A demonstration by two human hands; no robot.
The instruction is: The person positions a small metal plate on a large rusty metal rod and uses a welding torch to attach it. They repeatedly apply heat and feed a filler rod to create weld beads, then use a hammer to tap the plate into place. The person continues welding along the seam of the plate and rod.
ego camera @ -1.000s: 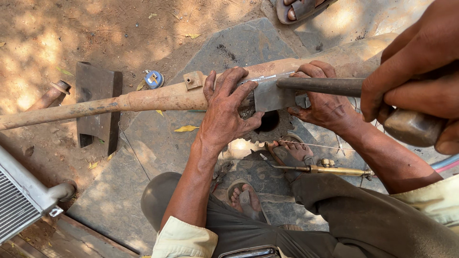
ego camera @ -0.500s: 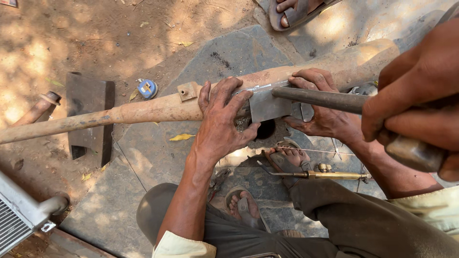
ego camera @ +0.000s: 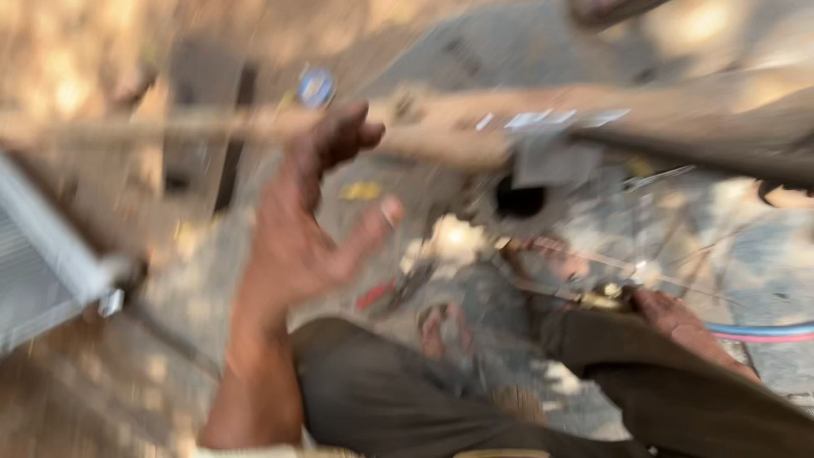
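Observation:
The picture is heavily blurred by motion. My left hand (ego camera: pixel 314 212) hovers open with fingers spread, just below a long wooden pole (ego camera: pixel 424 127) that lies across the stone slab. A grey metal piece (ego camera: pixel 551 157) sits on the pole above a dark round hole (ego camera: pixel 519 201). A dark metal rod (ego camera: pixel 695 153) reaches in from the right to that piece. My right hand (ego camera: pixel 678 326) lies low by my knee, touching or next to a brass torch (ego camera: pixel 602 297); the blur hides its grip.
Blue and red hoses (ego camera: pixel 763 331) run off to the right. A finned metal grille (ego camera: pixel 42 254) stands at the left edge. A dark metal block (ego camera: pixel 203 102) and a small blue round object (ego camera: pixel 315 85) lie beyond the pole. A sandalled foot (ego camera: pixel 602 8) shows at the top.
Both my hands have left the pole and the metal piece. The left one has lifted and opened; the right one has dropped to the torch by my knee. The view swung sharply.

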